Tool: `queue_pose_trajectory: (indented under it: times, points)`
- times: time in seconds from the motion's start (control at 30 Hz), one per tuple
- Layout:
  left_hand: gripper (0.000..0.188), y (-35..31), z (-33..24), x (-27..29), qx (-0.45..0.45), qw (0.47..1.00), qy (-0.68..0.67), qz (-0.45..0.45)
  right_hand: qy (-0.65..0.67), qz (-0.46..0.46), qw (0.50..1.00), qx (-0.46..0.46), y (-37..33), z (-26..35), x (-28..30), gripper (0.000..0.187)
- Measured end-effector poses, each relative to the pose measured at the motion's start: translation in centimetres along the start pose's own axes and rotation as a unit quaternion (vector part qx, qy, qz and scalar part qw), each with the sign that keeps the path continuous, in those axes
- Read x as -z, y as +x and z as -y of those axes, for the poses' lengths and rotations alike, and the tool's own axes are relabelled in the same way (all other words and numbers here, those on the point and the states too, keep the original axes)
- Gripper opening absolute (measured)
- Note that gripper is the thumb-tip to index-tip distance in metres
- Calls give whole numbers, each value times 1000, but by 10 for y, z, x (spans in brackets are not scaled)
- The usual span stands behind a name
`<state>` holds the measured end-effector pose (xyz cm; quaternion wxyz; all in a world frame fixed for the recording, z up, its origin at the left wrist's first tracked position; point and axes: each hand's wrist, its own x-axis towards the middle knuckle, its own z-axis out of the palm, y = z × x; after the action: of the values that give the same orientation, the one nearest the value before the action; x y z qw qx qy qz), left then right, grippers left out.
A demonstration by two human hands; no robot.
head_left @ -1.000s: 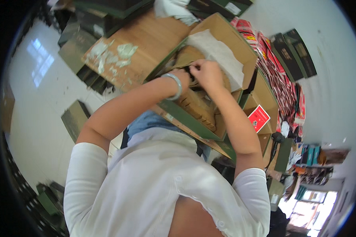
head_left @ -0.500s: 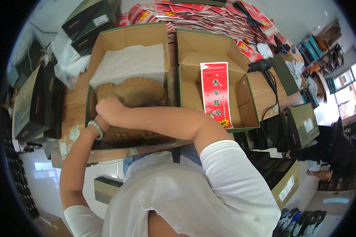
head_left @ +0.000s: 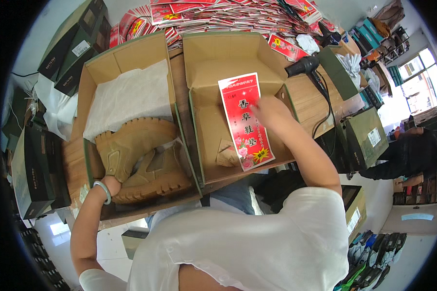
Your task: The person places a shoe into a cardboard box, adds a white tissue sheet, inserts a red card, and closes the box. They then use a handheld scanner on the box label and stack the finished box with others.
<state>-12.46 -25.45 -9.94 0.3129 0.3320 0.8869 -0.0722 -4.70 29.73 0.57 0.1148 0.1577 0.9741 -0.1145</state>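
Inside the boot box, the left hand is touching tan boots; right of it, the right hand is resting at a red packet's edge, neither grip being discernible. Packet handling is apparently occupying this step, the next move requiring a firm pinch.

The wooden desk has a brown, grained top. Two green-edged boxes stand on it side by side with their lids raised: the left open box and the right open box, a narrow strip of wood between them. Right of these lies a black hair dryer, its cord trailing across the wood. Along the far side spreads a heap of red packets. A green box stands near the dryer. Pale scraps cling to the left front corner. Below, the pale floor carries a partly hidden box.
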Motion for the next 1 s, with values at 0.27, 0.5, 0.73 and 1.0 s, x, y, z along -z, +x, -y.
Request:
queue_pose_trajectory:
  times: [0.27,0.5,0.73,1.0]
  points:
    - [35,1,6,-25,115,993,9,21,75,90,993,-28,-8,-80,-57,68]
    - [43,-1,-4,11,43,992,-9,119,231,45,972,-3,9,-81,-83,43]
    - [43,7,6,0,61,996,-37,55,286,-12,957,47,7,-72,-89,30]
    - [34,13,38,-34,-1,992,97,77,364,-127,922,28,-6,-61,-59,21]
